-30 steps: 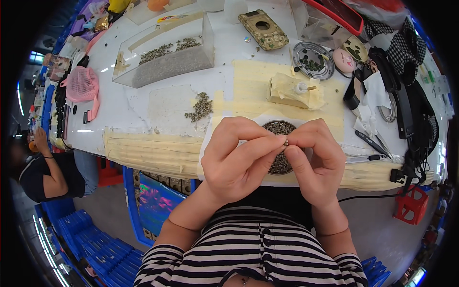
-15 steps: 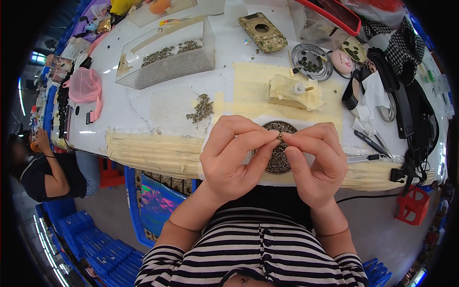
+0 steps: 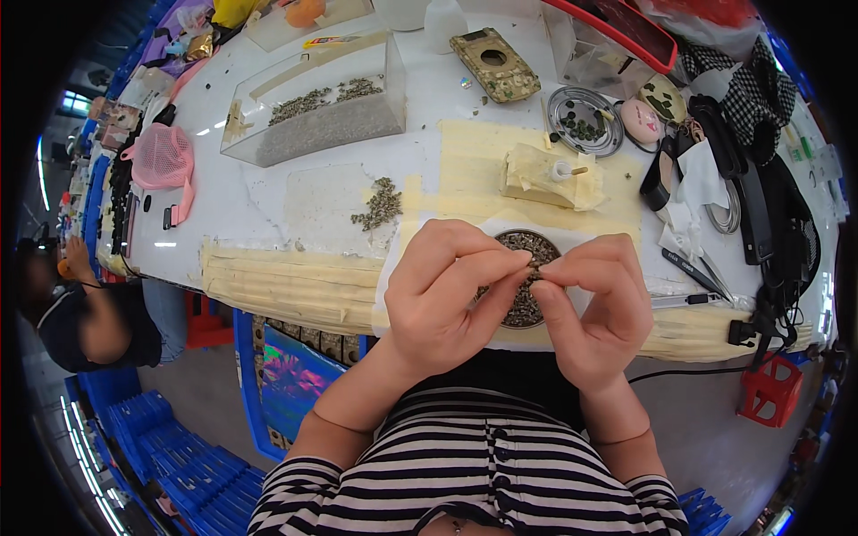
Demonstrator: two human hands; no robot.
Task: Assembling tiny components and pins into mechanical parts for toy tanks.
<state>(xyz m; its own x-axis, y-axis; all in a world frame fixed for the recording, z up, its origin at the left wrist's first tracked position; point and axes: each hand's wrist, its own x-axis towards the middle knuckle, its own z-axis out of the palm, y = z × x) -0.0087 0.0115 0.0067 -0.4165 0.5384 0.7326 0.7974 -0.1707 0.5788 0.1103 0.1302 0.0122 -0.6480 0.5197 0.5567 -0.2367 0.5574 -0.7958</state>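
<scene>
My left hand [image 3: 456, 299] and my right hand [image 3: 601, 308] meet fingertip to fingertip in a pinch. Between them is a tiny grey-brown piece [image 3: 534, 265], too small to name and mostly covered by the fingers. Right beneath is a round dish of small grey-brown parts [image 3: 522, 308], partly hidden by both hands. The dish rests on a white sheet [image 3: 382, 299] at the table's near edge. Beyond my left hand lies a loose heap of similar small parts [image 3: 380, 204]. A tape-wrapped block [image 3: 536, 183] with a small white bottle on it stands past the dish.
A clear box [image 3: 331, 116] of small parts stands far left. Farther back lie a camouflage-patterned case [image 3: 494, 64] and a round tray of dark green bits [image 3: 584, 123]. Tweezers [image 3: 712, 273] and a knife [image 3: 684, 297] lie to the right. A person [image 3: 94, 313] sits at left.
Both hands have shifted slightly toward me and right, still pinched together over the dish. The person at left has moved an arm a little.
</scene>
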